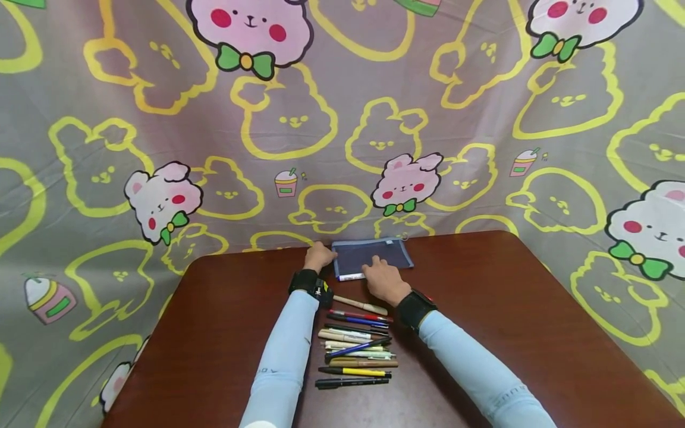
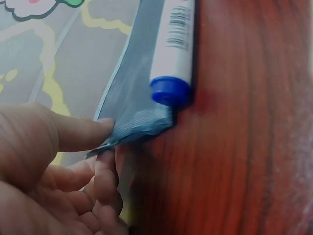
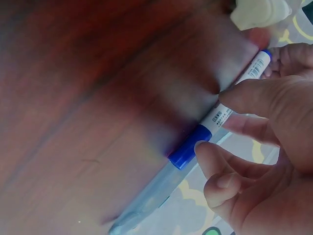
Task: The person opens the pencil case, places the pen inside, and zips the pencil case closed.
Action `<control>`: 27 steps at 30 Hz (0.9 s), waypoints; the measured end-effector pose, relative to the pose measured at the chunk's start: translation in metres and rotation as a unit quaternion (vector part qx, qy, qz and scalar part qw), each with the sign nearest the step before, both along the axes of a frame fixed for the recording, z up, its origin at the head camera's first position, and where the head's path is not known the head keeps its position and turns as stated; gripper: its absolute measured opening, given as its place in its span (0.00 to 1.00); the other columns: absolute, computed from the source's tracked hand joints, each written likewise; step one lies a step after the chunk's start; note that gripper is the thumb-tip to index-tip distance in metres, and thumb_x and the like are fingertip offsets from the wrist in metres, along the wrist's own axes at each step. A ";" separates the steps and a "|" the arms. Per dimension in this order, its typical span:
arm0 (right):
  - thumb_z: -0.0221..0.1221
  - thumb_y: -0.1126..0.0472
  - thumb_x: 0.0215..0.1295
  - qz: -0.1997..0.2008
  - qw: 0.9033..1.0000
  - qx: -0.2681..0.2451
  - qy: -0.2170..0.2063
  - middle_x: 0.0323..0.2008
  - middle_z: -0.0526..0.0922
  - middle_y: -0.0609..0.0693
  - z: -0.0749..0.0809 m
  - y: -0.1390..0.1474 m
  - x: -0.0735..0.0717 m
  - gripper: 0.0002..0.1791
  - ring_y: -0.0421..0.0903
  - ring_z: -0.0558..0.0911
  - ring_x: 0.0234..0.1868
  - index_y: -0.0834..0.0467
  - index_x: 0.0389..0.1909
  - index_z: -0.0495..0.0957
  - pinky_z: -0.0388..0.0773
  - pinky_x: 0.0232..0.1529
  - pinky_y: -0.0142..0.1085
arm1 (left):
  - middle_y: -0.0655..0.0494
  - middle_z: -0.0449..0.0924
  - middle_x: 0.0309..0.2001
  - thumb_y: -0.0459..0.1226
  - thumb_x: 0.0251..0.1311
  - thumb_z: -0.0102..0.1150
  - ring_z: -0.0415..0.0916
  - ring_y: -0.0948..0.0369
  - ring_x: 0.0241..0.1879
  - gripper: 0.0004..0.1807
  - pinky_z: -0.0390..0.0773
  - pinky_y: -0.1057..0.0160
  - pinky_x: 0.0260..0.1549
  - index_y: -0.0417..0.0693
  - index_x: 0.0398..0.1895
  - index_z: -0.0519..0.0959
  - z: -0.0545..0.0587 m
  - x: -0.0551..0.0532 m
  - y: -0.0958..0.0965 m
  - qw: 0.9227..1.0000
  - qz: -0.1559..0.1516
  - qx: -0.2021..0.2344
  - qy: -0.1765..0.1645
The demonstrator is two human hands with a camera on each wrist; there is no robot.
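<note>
- Along the worktop's [image 1: 241, 333] far edge lies a mesh pouch [image 1: 382, 254], with a blue-capped white marker [image 1: 350, 277] along its near side.
- The left hand [image 1: 319, 257] keeps no slack grip: thumb and fingers pinch the pouch's left end.
- The right hand's [image 1: 386, 282] grip pinches the marker.
- Nearer the person, assorted pens [image 1: 355, 372] lie crosswise.

Pale blue sleeves carry small dark lettering: the left sleeve [image 1: 283, 356] toward seven o'clock, the right sleeve [image 1: 476, 362] nearer half past four. The left wristband [image 1: 306, 280] and right wristband [image 1: 415, 308] are black.
</note>
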State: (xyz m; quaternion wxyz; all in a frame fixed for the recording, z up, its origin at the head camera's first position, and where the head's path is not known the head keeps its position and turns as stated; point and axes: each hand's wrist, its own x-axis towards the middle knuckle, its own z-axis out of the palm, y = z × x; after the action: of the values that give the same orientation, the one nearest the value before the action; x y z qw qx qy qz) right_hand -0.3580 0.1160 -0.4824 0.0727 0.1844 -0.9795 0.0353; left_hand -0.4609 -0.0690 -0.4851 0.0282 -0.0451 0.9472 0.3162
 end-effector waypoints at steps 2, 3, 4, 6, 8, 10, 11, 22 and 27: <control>0.57 0.67 0.65 0.001 1.000 0.011 -0.009 0.46 0.75 0.65 0.001 -0.002 0.000 0.14 0.60 0.77 0.41 0.59 0.51 0.78 0.80 0.33 0.53 | 0.40 0.82 0.46 0.44 0.57 0.64 0.79 0.49 0.46 0.21 0.78 0.57 0.47 0.35 0.46 0.82 0.000 -0.001 -0.002 1.000 0.004 0.001 -0.003; 0.57 0.67 0.65 0.001 1.000 0.014 -0.012 0.47 0.75 0.65 0.001 -0.002 -0.001 0.14 0.60 0.77 0.42 0.60 0.52 0.78 0.80 0.33 0.53 | 0.42 0.82 0.42 0.43 0.57 0.64 0.78 0.51 0.41 0.17 0.78 0.58 0.42 0.36 0.40 0.82 0.000 -0.002 -0.004 1.000 0.005 0.005 -0.006; 0.58 0.67 0.65 0.002 1.000 0.016 -0.013 0.46 0.75 0.65 0.000 -0.003 -0.001 0.14 0.60 0.77 0.41 0.60 0.51 0.78 0.80 0.34 0.53 | 0.44 0.82 0.37 0.41 0.56 0.63 0.77 0.52 0.36 0.13 0.76 0.59 0.36 0.37 0.33 0.82 0.001 -0.002 -0.004 1.000 0.006 0.016 -0.009; 0.59 0.67 0.64 0.003 1.000 0.020 -0.010 0.44 0.76 0.64 0.000 -0.003 -0.002 0.13 0.59 0.77 0.40 0.60 0.50 0.78 0.81 0.33 0.52 | 0.48 0.79 0.27 0.36 0.57 0.59 0.72 0.55 0.27 0.10 0.71 0.61 0.26 0.42 0.19 0.77 0.003 -0.003 -0.007 0.998 0.005 0.051 -0.019; 0.59 0.67 0.63 0.005 1.000 0.021 -0.005 0.42 0.76 0.63 0.000 -0.003 -0.002 0.12 0.59 0.77 0.39 0.60 0.48 0.79 0.80 0.33 0.52 | 0.50 0.77 0.22 0.34 0.59 0.55 0.71 0.58 0.21 0.18 0.67 0.62 0.20 0.48 0.11 0.69 0.006 -0.003 -0.008 0.995 0.002 0.095 -0.029; 0.59 0.67 0.63 0.007 1.000 0.024 -0.003 0.41 0.76 0.63 -0.001 -0.003 -0.002 0.11 0.58 0.77 0.39 0.60 0.46 0.79 0.80 0.33 0.52 | 0.49 0.79 0.24 0.33 0.63 0.50 0.75 0.60 0.20 0.22 0.68 0.62 0.19 0.49 0.10 0.63 0.010 -0.002 -0.010 0.988 -0.003 0.148 -0.043; 0.59 0.67 0.64 0.008 1.000 0.027 -0.004 0.40 0.76 0.62 -0.001 -0.003 -0.002 0.11 0.58 0.77 0.39 0.60 0.46 0.79 0.80 0.33 0.52 | 0.48 0.80 0.28 0.33 0.65 0.49 0.77 0.60 0.21 0.22 0.69 0.62 0.19 0.49 0.11 0.63 0.012 -0.001 -0.010 0.984 -0.006 0.172 -0.050; 0.61 0.66 0.63 0.009 0.998 0.057 -0.009 0.40 0.78 0.61 -0.002 -0.005 0.001 0.11 0.58 0.79 0.40 0.59 0.47 0.80 0.81 0.34 0.50 | 0.44 0.79 0.56 0.42 0.63 0.63 0.82 0.60 0.32 0.27 0.79 0.65 0.32 0.37 0.62 0.74 0.019 0.000 -0.013 0.938 0.000 0.324 -0.127; 0.61 0.66 0.63 0.016 0.997 0.070 0.007 0.38 0.80 0.60 0.000 -0.005 0.000 0.10 0.57 0.80 0.39 0.57 0.45 0.81 0.81 0.34 0.50 | 0.46 0.81 0.51 0.41 0.60 0.66 0.81 0.61 0.29 0.27 0.77 0.65 0.28 0.38 0.60 0.75 0.019 -0.004 -0.012 0.941 -0.003 0.311 -0.131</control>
State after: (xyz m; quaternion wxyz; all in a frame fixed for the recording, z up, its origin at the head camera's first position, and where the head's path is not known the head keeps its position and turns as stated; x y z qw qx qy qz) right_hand -0.3576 0.1111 -0.4825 0.0658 0.2053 -0.9759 -0.0334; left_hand -0.4646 -0.0814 -0.4656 0.1652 -0.0722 0.7900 0.5861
